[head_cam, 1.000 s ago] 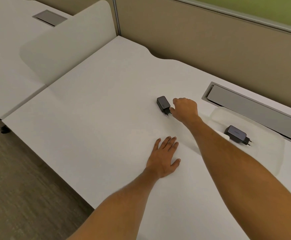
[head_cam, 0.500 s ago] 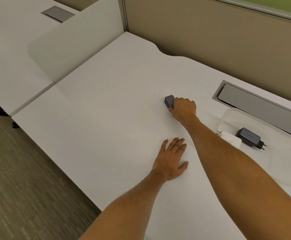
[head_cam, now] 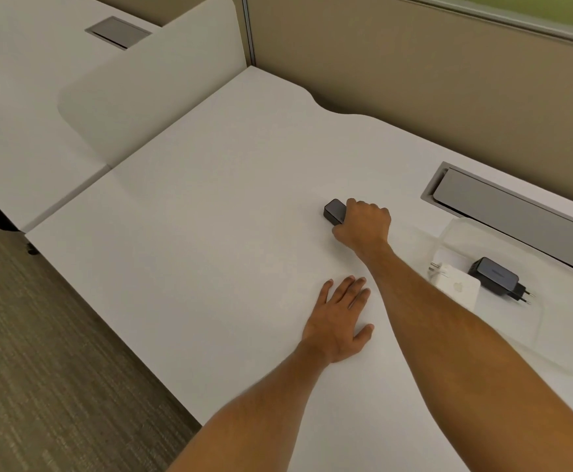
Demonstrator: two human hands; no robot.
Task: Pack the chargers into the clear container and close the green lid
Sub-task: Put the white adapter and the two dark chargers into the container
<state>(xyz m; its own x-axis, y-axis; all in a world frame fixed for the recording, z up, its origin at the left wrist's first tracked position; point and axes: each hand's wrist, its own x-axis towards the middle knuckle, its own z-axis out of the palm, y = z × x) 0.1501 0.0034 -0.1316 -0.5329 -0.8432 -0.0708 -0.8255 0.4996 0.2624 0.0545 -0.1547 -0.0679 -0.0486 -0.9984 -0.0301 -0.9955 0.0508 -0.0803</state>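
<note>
My right hand (head_cam: 363, 223) is closed around a dark grey charger (head_cam: 333, 212) on the white desk; only the charger's left end shows past my fingers. My left hand (head_cam: 341, 318) lies flat on the desk, palm down, fingers apart, holding nothing. The clear container (head_cam: 557, 338) sits open to the right. Inside it lie a white charger (head_cam: 457, 288) and a second dark charger (head_cam: 494, 276) with its plug pins pointing right. No green lid is in view.
A grey cable hatch (head_cam: 503, 212) is set into the desk behind the container. A beige partition wall (head_cam: 414, 69) runs along the back. A white divider panel (head_cam: 148, 97) stands at the left, with another desk beyond it. The floor drops away at the lower left.
My right hand has reached over the dark charger and closed on it, covering the plug end that was visible. My left hand has stayed flat. The view has shifted left.
</note>
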